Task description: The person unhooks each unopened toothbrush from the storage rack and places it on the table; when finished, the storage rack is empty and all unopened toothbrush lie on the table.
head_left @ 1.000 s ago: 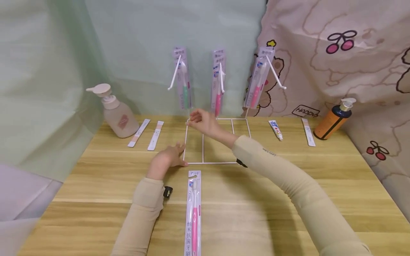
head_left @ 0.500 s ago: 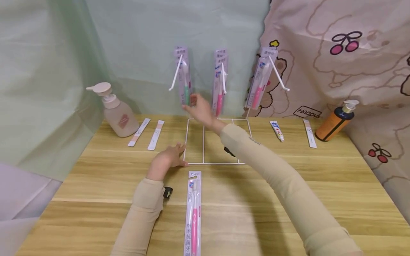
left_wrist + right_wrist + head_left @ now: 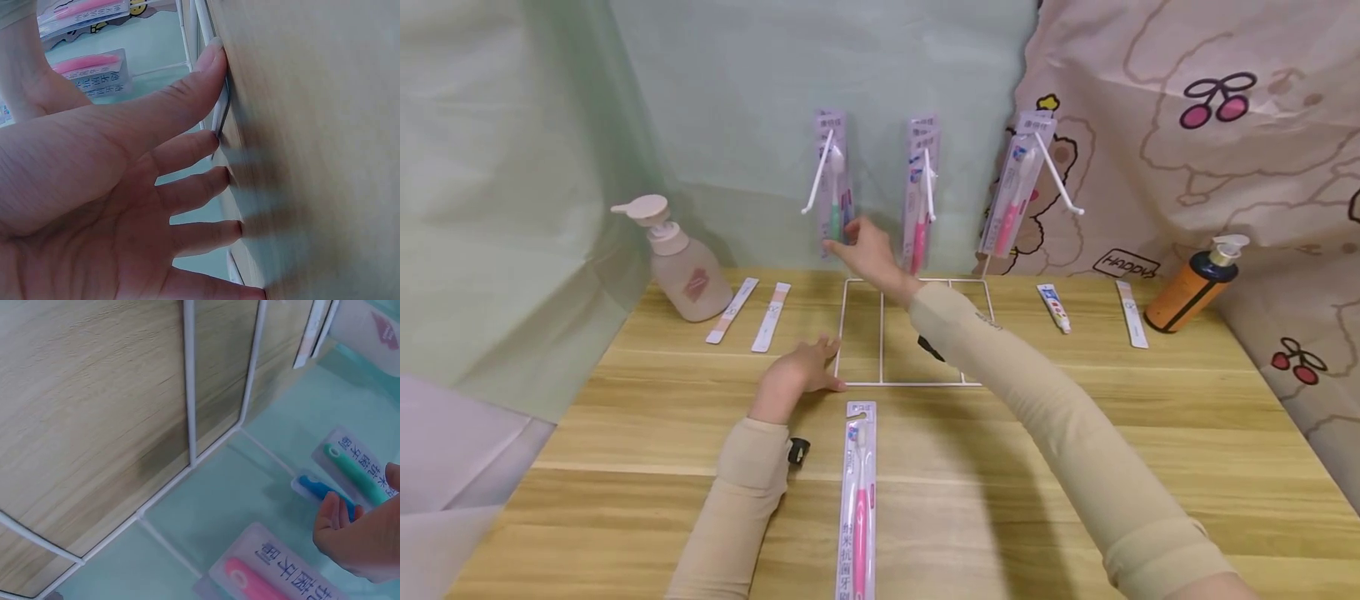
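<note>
In the head view my right hand (image 3: 874, 254) holds the lower end of a packaged green toothbrush (image 3: 835, 212) on the left hook, with thumb and fingers at either side. The right wrist view has a packaged blue toothbrush (image 3: 315, 487) fanned out beside the green one, right at the curled fingertips. My left hand (image 3: 803, 367) rests on the table with fingers spread, its thumb against the white wire rack (image 3: 219, 115) at the base's front left corner. Packaged pink toothbrushes hang on the middle hook (image 3: 920, 217) and right hook (image 3: 1015, 187).
A packaged pink toothbrush (image 3: 861, 500) lies on the wooden table (image 3: 1037, 467) in front of the rack. On the left are a pump bottle (image 3: 688, 279) and two slim sachets (image 3: 771, 317). A toothpaste tube (image 3: 1054, 308), another sachet (image 3: 1131, 315) and an orange pump bottle (image 3: 1187, 292) stand or lie on the right.
My right hand has risen from the rack's base to the hanging green toothbrush, whose lower end has swung slightly left, showing blue behind it. The left hand has stayed put.
</note>
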`<state>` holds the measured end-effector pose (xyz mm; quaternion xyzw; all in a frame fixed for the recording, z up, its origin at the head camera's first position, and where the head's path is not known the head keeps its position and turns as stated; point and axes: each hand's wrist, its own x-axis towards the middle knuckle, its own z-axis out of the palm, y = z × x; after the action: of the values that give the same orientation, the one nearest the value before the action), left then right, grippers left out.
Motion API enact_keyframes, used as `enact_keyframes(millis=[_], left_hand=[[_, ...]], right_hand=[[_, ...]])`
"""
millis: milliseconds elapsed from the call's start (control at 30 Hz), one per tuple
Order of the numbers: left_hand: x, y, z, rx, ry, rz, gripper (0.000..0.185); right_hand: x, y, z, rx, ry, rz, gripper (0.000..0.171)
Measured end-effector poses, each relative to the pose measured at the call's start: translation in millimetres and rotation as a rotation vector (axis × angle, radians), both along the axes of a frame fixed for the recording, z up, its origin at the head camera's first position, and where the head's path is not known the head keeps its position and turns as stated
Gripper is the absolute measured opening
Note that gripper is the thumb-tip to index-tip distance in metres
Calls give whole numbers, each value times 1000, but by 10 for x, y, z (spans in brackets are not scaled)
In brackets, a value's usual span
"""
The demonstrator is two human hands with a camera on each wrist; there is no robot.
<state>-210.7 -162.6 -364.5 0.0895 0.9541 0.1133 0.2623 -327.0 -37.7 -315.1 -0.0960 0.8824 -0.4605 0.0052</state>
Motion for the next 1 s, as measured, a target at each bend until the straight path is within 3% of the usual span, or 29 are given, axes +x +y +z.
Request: enact_keyframes(millis=[367,667,1000], left_hand=[[-7,65,-25,6,-19,5,84],[-26,45,-9,16,-18,19,84],[-29,23,9,11,-27,16,84]], right_hand=[[-9,-21,-3,-47,-18,-56,53],[-87,-124,46,51,-52,-76,48],[-110,-144,73,36,-29,-53,41]])
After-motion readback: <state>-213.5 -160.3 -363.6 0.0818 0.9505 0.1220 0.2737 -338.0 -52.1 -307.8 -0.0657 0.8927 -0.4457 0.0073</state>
